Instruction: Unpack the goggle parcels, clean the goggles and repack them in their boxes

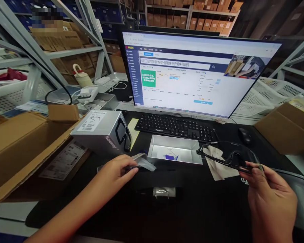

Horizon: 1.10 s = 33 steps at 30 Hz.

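My left hand (119,170) is closed, thumb against fingers, on a translucent plastic bag (146,162). A pair of dark-framed glasses (238,157) with a large clear lens is pinched in my right hand (271,194) and held above the black desk mat. Beneath the glasses lies a beige cloth (215,165). An open silver-white box tray (192,152) sits between my hands, with a small blue-purple piece (171,157) inside. Closer to me on the mat rests a small shiny clear packet (164,192). Left of the tray stands a grey printed product box (101,130).
A monitor (177,81) stands behind a black keyboard (174,128), with a mouse (244,135) to its right. An open cardboard carton (27,141) fills the left side. Another carton (283,128) and white baskets (253,98) are at the right. A power strip (87,93) lies at the back left.
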Each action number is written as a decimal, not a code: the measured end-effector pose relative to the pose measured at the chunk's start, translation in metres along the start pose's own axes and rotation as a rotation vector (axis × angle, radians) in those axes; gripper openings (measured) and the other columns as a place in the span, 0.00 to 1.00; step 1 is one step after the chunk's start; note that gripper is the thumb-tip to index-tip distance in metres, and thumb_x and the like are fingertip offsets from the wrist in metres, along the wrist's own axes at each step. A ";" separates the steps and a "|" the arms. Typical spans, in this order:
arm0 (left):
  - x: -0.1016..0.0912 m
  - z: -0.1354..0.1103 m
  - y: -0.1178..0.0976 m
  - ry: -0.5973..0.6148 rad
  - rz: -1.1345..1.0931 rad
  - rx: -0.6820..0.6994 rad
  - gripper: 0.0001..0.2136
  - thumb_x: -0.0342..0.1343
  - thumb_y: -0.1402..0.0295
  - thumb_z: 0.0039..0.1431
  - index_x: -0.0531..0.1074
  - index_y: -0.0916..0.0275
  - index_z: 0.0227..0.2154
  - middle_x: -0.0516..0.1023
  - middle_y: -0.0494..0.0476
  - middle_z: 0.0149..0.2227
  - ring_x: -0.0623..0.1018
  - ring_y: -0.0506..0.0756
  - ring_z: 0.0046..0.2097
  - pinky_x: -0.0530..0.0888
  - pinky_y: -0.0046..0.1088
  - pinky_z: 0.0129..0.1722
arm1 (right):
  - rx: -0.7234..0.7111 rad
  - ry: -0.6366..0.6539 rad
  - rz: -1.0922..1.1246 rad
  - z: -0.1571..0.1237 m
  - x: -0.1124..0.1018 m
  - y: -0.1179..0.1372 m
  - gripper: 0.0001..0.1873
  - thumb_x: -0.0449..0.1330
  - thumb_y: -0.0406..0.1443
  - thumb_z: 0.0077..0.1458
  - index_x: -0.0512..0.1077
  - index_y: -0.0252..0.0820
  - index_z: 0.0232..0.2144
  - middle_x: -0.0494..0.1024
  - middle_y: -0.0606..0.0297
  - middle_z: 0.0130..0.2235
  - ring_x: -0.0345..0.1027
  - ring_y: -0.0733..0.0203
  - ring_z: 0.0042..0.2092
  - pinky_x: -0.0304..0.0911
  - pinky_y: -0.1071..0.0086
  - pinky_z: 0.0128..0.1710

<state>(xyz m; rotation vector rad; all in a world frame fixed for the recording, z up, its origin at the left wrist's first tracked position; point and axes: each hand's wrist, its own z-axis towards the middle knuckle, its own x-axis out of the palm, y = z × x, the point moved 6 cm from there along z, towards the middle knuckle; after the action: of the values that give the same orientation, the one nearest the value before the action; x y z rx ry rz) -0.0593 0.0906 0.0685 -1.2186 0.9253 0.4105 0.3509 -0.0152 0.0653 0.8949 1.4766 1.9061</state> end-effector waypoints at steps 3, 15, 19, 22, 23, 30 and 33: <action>-0.023 -0.013 -0.010 -0.263 0.003 0.062 0.10 0.55 0.58 0.63 0.79 0.53 0.38 0.80 0.53 0.43 0.80 0.55 0.44 0.77 0.26 0.41 | 0.040 -0.014 -0.016 -0.001 -0.002 -0.002 0.15 0.73 0.41 0.50 0.80 0.42 0.39 0.81 0.64 0.41 0.75 0.69 0.35 0.73 0.84 0.35; -0.014 -0.066 -0.067 -0.328 0.187 0.545 0.20 0.50 0.80 0.60 0.74 0.50 0.48 0.81 0.52 0.48 0.77 0.56 0.53 0.76 0.32 0.52 | 0.062 0.022 -0.026 -0.002 -0.003 -0.004 0.20 0.74 0.44 0.47 0.79 0.40 0.40 0.81 0.63 0.41 0.77 0.68 0.35 0.72 0.86 0.35; 0.000 -0.068 -0.071 -0.436 0.272 0.413 0.07 0.56 0.71 0.60 0.74 0.55 0.40 0.77 0.59 0.53 0.75 0.61 0.53 0.76 0.38 0.50 | 0.072 0.079 -0.005 -0.004 -0.002 -0.003 0.17 0.74 0.44 0.48 0.79 0.41 0.38 0.80 0.63 0.42 0.76 0.68 0.36 0.74 0.84 0.37; -0.004 -0.073 -0.072 -0.618 0.307 0.275 0.05 0.58 0.65 0.60 0.72 0.58 0.29 0.76 0.61 0.51 0.76 0.62 0.49 0.75 0.41 0.48 | 0.047 0.122 0.027 -0.008 -0.001 0.000 0.15 0.73 0.42 0.49 0.78 0.40 0.36 0.79 0.63 0.42 0.76 0.66 0.37 0.75 0.81 0.38; -0.004 -0.074 -0.071 -0.640 0.303 0.235 0.09 0.58 0.62 0.61 0.72 0.58 0.27 0.77 0.61 0.50 0.76 0.62 0.48 0.74 0.41 0.47 | 0.039 0.129 0.036 -0.009 -0.001 0.002 0.14 0.73 0.42 0.50 0.78 0.40 0.36 0.79 0.63 0.42 0.75 0.66 0.37 0.75 0.80 0.38; 0.004 -0.083 -0.064 -0.611 0.181 0.091 0.31 0.37 0.35 0.61 0.67 0.58 0.26 0.78 0.62 0.48 0.75 0.65 0.50 0.73 0.40 0.42 | 0.060 0.220 0.154 -0.015 -0.001 0.007 0.12 0.73 0.40 0.49 0.77 0.42 0.34 0.78 0.64 0.39 0.75 0.65 0.36 0.75 0.77 0.36; 0.003 -0.091 -0.082 -0.746 0.292 0.087 0.25 0.43 0.39 0.62 0.64 0.57 0.26 0.76 0.64 0.48 0.73 0.67 0.51 0.71 0.43 0.45 | 0.084 0.325 0.154 -0.023 -0.003 0.007 0.11 0.73 0.40 0.49 0.78 0.43 0.34 0.78 0.63 0.38 0.75 0.63 0.37 0.76 0.77 0.33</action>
<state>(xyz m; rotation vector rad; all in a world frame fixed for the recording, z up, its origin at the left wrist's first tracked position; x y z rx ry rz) -0.0334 -0.0208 0.1117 -0.7481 0.4578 0.9689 0.3343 -0.0326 0.0678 0.7818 1.7290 2.1981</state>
